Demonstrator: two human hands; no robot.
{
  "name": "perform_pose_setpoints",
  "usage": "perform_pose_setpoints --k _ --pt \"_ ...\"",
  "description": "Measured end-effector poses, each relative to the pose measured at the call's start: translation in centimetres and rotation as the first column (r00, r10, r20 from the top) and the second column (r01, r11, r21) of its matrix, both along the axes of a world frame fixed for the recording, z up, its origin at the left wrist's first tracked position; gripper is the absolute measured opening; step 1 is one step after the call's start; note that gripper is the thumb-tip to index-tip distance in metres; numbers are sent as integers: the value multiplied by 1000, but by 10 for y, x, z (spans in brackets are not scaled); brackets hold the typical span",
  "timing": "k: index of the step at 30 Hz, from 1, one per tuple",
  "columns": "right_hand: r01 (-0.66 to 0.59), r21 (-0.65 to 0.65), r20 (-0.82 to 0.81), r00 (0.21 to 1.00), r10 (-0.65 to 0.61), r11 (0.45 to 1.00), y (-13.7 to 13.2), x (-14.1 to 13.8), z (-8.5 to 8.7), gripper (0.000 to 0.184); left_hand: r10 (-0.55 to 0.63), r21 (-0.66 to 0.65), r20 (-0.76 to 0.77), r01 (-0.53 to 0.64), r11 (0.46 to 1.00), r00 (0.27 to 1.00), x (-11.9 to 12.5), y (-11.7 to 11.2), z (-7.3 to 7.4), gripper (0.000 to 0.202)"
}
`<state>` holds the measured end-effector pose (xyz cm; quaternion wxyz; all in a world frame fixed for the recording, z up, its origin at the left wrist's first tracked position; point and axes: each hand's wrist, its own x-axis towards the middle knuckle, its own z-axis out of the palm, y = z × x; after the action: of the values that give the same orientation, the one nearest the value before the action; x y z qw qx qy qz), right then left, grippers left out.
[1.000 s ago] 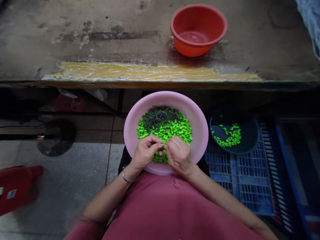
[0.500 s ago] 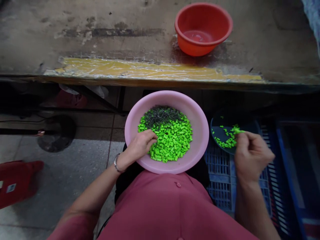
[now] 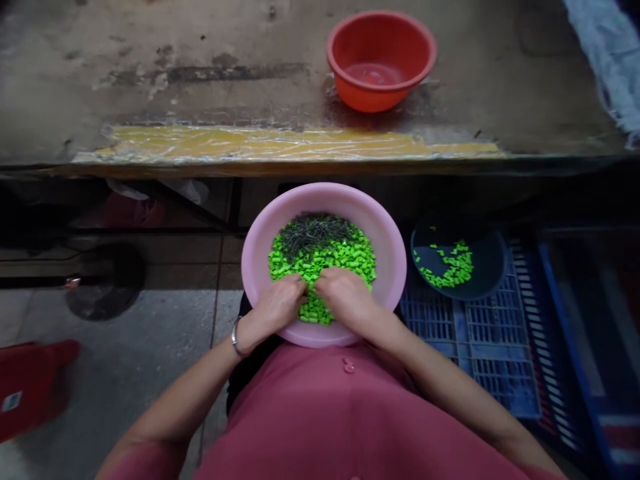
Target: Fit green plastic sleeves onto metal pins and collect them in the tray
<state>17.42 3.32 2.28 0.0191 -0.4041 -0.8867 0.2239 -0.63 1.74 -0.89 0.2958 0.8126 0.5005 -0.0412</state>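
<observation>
A pink basin rests on my lap. Inside it lie many short bright green plastic tubes, with a heap of thin dark metal pins at the far side. My left hand is over the near left part of the green pieces, its fingers closed at the tips. Close beside it, my right hand reaches into the same pieces with fingers curled down. Whatever either hand pinches is too small or too hidden to make out.
To the right, a dark blue bowl with more green pieces sits on a blue plastic crate. An orange-red bowl stands on the worn table ahead. A red object is at the left on the floor.
My right hand has left the dark blue bowl, where it held green pieces, and come into the pink basin beside my left hand. The view has shifted slightly.
</observation>
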Motion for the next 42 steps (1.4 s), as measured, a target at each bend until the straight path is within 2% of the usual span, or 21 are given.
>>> perform_pose_setpoints --k 3,6,13,20,23,26,28,30,31,33,35,37,39,42 --pt "-68 -52 89 993 72 996 2 -29 -20 20 59 -28 28 -59 998 998 -5 -3 -3 18" --pt "-63 -59 129 989 70 996 -1 -37 -25 18 87 -70 67 -82 994 994 -7 -3 -5 15" --pt "41 -2 209 977 -39 999 -22 -34 -20 20 28 -79 -51 -32 996 998 4 -6 10 24" --pt "2 32 76 997 -4 999 -31 -20 -29 20 -5 -35 -93 2 999 996 6 -16 16 28" --pt "57 30 11 998 -58 998 -32 -11 -31 19 58 -22 -2 -58 998 998 8 -16 13 24" --pt "142 11 -73 987 -141 990 -30 0 -29 14 171 -39 225 -166 985 959 10 -14 10 20" --pt "200 4 -145 970 -197 980 -27 6 -25 11 271 -70 387 -265 962 881 11 -12 11 20" --pt "278 -38 -270 922 -278 960 -24 11 -20 8 397 -181 503 -355 917 768 10 -9 16 23" --pt "315 -77 -343 882 -322 946 -24 13 -18 8 476 -281 529 -385 879 702 10 -8 19 25" --pt "370 -166 -476 781 -403 914 -24 15 -13 8 653 -514 517 -408 754 554 8 -5 24 30" --pt "398 -219 -556 699 -449 891 -24 16 -9 10 790 -697 467 -384 605 398 5 -3 28 37" --pt "412 -255 -606 637 -476 875 -22 15 -5 11 864 -804 438 -322 500 250 1 0 27 42" --pt "395 -301 -643 588 -491 868 -18 13 -2 14 900 -870 416 -230 435 130 -2 4 23 44" --pt "348 -376 -656 555 -512 859 -10 8 3 15 933 -930 359 -87 358 0 -5 8 14 44"
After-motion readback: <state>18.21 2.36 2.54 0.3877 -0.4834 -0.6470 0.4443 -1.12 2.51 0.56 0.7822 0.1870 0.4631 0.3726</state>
